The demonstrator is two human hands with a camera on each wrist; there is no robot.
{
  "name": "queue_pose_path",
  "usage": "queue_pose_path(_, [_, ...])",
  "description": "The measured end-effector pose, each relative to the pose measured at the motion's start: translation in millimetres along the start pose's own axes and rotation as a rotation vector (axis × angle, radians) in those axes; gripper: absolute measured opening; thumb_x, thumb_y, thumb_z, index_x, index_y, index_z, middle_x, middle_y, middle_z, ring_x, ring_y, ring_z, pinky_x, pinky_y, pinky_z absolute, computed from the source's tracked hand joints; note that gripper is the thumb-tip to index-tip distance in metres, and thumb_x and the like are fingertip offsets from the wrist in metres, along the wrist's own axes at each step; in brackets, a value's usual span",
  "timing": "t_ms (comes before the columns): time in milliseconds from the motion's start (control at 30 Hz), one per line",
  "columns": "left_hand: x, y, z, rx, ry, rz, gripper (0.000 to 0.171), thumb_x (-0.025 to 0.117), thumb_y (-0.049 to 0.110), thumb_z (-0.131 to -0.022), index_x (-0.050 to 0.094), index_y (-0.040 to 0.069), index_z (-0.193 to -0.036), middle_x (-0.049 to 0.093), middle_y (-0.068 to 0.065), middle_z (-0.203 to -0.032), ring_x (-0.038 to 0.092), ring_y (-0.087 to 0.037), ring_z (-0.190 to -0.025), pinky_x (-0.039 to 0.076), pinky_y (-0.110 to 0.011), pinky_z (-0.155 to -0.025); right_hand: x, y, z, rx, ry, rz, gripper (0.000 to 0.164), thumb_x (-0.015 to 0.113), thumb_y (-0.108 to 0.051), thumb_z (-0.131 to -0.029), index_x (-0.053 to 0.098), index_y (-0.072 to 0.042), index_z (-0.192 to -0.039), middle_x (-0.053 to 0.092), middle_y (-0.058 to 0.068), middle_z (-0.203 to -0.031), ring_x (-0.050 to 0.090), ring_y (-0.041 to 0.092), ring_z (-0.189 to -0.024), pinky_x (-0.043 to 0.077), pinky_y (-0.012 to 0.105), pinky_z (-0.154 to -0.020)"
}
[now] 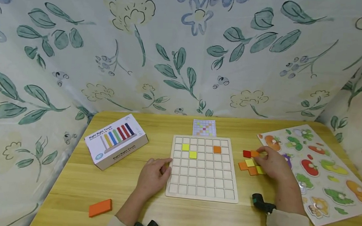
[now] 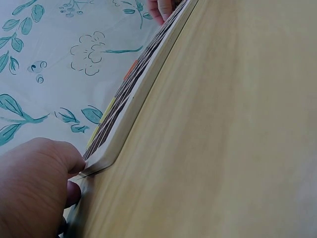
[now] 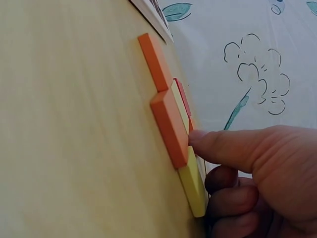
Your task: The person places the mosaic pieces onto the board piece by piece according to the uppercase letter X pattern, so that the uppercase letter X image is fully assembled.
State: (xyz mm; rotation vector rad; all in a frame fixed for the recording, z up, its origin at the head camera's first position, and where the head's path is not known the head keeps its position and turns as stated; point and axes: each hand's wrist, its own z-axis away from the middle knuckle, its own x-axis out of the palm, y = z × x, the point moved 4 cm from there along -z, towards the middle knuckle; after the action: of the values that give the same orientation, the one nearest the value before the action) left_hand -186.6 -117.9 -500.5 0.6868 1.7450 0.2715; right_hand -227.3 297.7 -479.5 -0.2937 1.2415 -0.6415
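While the left hand (image 1: 153, 177) rests relaxed fingers against the grid board (image 1: 201, 181), the right hand (image 1: 275, 164) reaches into the loose tiles (image 1: 249, 163) right of it; whether it pinches one cannot be determined. A toy box (image 1: 117, 141) and orange block (image 1: 100, 208) lie left. The right forearm partly covers the vegetable puzzle (image 1: 322, 181).

Red, orange, yellow tiles (image 1: 249, 163)

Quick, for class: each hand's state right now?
Left hand: touching the grid board; open or gripping can't be told.
Right hand: at the colored tiles; grip can't be told.
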Motion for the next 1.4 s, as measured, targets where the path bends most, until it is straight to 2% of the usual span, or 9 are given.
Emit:
queue_pose_path(200, [0.7,0.0,1.6,0.0,-0.002,0.001,0.029,0.071,0.027,-0.092,0.076,0.019,-0.12,0.056,0.015,-0.069,0.041,-0.006,-0.069,0.032,-0.02,-0.063,-2,-3,4,-0.007,0.014,0.004,0.046,0.055,-0.033,-0.104,0.047,-0.003,-0.138,0.054,0.01,-0.085,0.051,0.021,-0.066,0.042,0.032,-0.058])
queue_pose_path(467, [-0.3,0.7,1.0,0.012,0.007,0.003,0.029,0.072,0.027,-0.092,0.076,0.018,-0.12,0.055,0.015,-0.069,0.04,-0.005,-0.068,0.032,-0.02,-0.062,2,-40,15,-0.145,0.016,0.004,0.044,0.062,-0.03,-0.101,0.052,-0.006,-0.136,0.056,0.011,-0.09,0.051,0.021,-0.068,0.042,0.031,-0.058])
queue_pose_path(700, [-2.4,1.8,-0.7,0.048,0.036,0.013,0.028,0.073,0.022,-0.09,0.077,0.015,-0.117,0.055,0.013,-0.067,0.039,-0.005,-0.066,0.03,-0.018,-0.06,20,-75,21,-0.22,-0.029,0.001,0.036,0.064,-0.026,-0.1,0.057,-0.01,-0.131,0.06,0.009,-0.093,0.054,0.02,-0.074,0.044,0.031,-0.065])
queue_pose_path(900, [-3.6,1.8,-0.6,0.034,0.026,0.014,0.027,0.073,0.022,-0.09,0.077,0.015,-0.117,0.054,0.013,-0.067,0.038,-0.005,-0.066,0.029,-0.018,-0.061,40,-98,27,-0.258,-0.081,0.0,0.032,0.065,-0.025,-0.099,0.06,-0.012,-0.128,0.061,0.007,-0.093,0.054,0.02,-0.076,0.043,0.031,-0.067])
queue_pose_path(1067, [-2.5,0.5,-3.1,0.02,0.002,-0.004,0.028,0.071,0.024,-0.092,0.076,0.018,-0.119,0.054,0.014,-0.068,0.039,-0.006,-0.067,0.03,-0.019,-0.062,58,-110,28,-0.293,-0.099,-0.012,0.03,0.068,-0.024,-0.097,0.063,-0.013,-0.125,0.061,0.005,-0.092,0.054,0.019,-0.075,0.044,0.03,-0.066])
queue_pose_path(1200, [-1.2,0.2,-4.0,0.025,0.004,-0.006,0.028,0.071,0.024,-0.093,0.076,0.018,-0.119,0.054,0.014,-0.069,0.04,-0.007,-0.068,0.031,-0.02,-0.062,68,-114,25,-0.339,-0.076,0.013,0.028,0.069,-0.022,-0.096,0.065,-0.013,-0.122,0.061,0.003,-0.086,0.053,0.017,-0.071,0.043,0.03,-0.063])
queue_pose_path(1400, [-0.2,-1.4,-1.2,0.01,0.0,-0.002,0.028,0.071,0.025,-0.092,0.076,0.018,-0.119,0.053,0.015,-0.068,0.039,-0.007,-0.068,0.03,-0.02,-0.062,78,-116,24,-0.363,-0.026,0.069,0.026,0.071,-0.023,-0.095,0.066,-0.013,-0.119,0.059,-0.001,-0.077,0.051,0.016,-0.065,0.04,0.029,-0.06])
